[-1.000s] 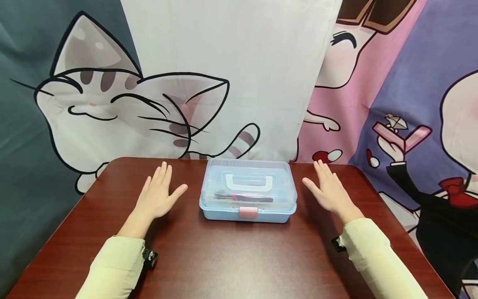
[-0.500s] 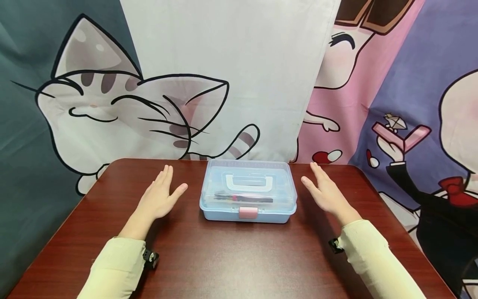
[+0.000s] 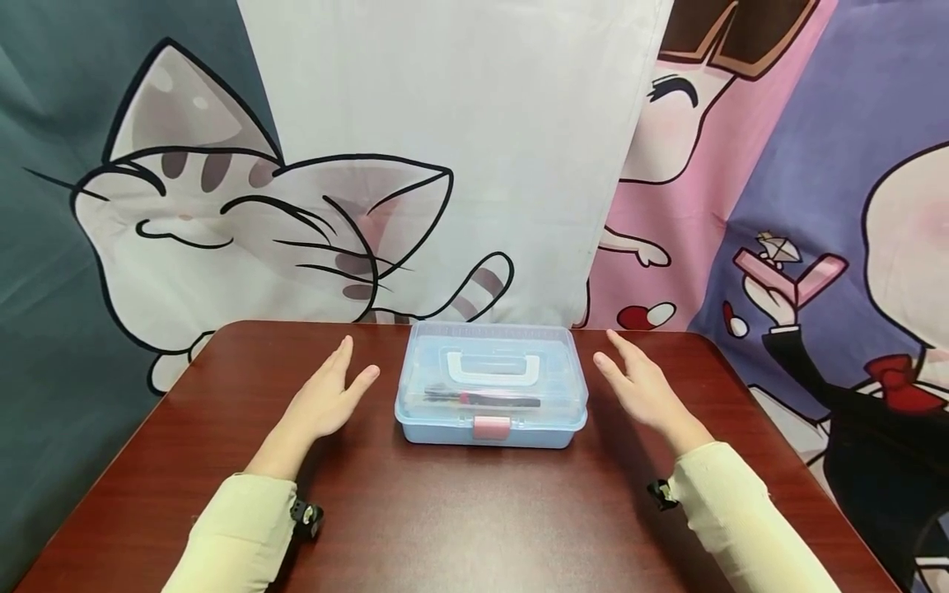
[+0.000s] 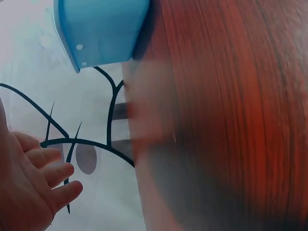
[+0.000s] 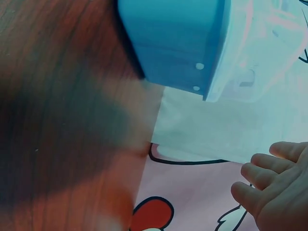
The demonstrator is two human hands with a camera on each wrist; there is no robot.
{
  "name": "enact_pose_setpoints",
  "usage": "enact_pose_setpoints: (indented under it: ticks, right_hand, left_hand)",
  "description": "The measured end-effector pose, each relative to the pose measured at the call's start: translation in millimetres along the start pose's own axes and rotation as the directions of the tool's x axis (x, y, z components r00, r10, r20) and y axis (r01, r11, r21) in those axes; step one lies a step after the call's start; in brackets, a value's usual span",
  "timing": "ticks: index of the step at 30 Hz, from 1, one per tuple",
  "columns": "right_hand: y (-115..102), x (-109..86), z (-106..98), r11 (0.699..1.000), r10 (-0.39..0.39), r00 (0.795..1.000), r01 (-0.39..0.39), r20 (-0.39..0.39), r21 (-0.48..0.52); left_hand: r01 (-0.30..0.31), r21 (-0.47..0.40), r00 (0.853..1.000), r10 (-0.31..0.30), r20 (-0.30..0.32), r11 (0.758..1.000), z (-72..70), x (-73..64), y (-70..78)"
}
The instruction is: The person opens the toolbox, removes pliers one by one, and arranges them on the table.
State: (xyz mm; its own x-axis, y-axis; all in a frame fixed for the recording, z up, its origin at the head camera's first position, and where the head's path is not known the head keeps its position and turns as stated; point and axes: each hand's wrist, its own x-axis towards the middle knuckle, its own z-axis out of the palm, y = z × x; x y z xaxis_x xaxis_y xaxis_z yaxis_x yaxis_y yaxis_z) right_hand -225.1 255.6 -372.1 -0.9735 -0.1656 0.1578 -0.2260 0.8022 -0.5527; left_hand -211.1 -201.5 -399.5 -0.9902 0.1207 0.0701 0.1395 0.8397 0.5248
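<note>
Between the two hands, toward the table's far edge, stands a light blue plastic storage box with a clear lid, a white handle and a pink latch. Its lid is down, and dark slender items that look like brushes show through it. My left hand hovers to the left of the box, fingers extended and thumb apart. On the opposite side my right hand is held likewise, palm toward the box. Neither hand touches it. In both wrist views the fingers look relaxed, with nothing held.
A reddish-brown wooden table carries the box. Right behind its far edge hangs a cloth backdrop with cartoon drawings. A small black device sits at the left wrist, and another black device at the right.
Both hands have moved inward toward the box, turning their palms more to face it. The view has tilted up slightly. The box stays in place on the table.
</note>
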Motion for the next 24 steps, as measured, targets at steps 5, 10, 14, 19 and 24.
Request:
enact_pose_setpoints:
  ticks: [5,10,14,19,24]
  right_hand:
    - [-5,1.3,1,1.000,-0.011,1.000,0.011,-0.005,0.023]
    - [-8,0.8,0,0.998,-0.023,1.000,0.023,-0.014,0.066]
    - [-9,-1.7,0,0.994,-0.016,1.000,0.017,-0.011,0.105]
    - [-11,-5.2,2,0.989,0.001,1.000,-0.002,0.004,0.149]
    - [-15,-7.6,2,0.986,-0.003,1.000,0.002,0.003,0.170]
  left_hand:
    - [0.017,-0.040,1.000,-0.017,0.012,0.999,6.2,-0.9,2.3]
    - [0.016,-0.080,1.000,-0.016,0.006,0.997,11.3,0.5,5.0]
    - [0.012,-0.135,1.000,-0.011,0.007,0.991,15.4,2.9,9.5]
    - [0.006,-0.187,1.000,-0.003,0.013,0.982,19.7,5.8,17.6]
    - [-0.003,-0.234,1.000,0.007,0.014,0.972,19.6,9.6,28.2]
